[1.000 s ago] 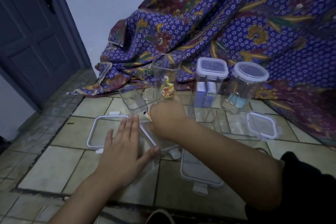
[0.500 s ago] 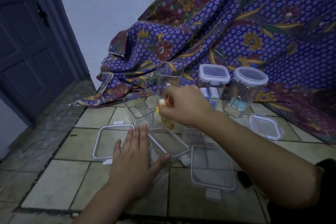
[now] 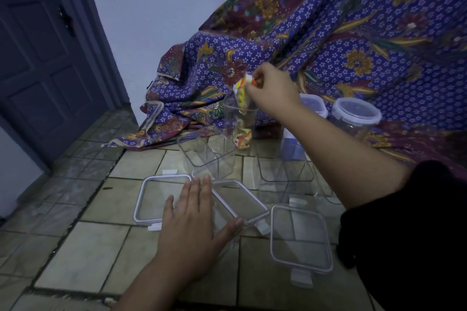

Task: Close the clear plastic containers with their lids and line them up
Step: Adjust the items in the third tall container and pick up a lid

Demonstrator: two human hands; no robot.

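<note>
Flat and open, my left hand rests at six o'clock on the tiled floor between two loose lids; my right hand pinches a small bright packet over the tall open container at twelve; two closed containers stand at two o'clock. These clear boxes look light, stiff and slippery; I'd grip walls, and press lids by their rims and clip tabs.
</note>
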